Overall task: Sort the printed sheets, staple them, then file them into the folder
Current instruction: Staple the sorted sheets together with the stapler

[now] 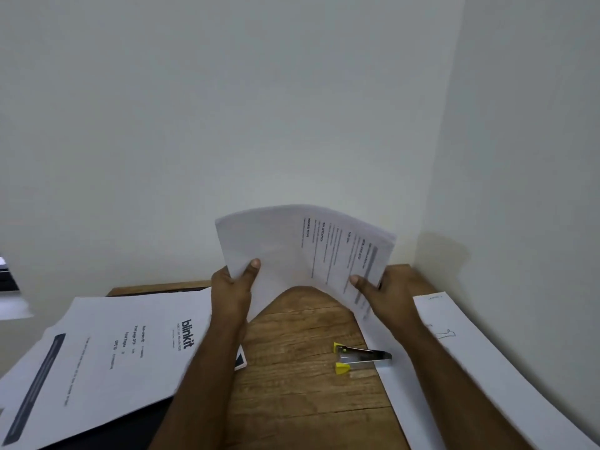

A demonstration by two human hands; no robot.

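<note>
A stack of printed sheets is held up above the wooden table, bowed upward in the middle. My left hand grips its left edge, thumb on top. My right hand grips its right edge over the printed text. A yellow and silver stapler lies on the table below my right hand, lying apart from the sheets. On the left, a sheet with the "blinkit" heading rests on a dark folder, which is mostly covered.
A long white sheet with a small drawing lies along the table's right side by the wall. White walls meet in a corner behind the table. A dark object shows at the far left edge.
</note>
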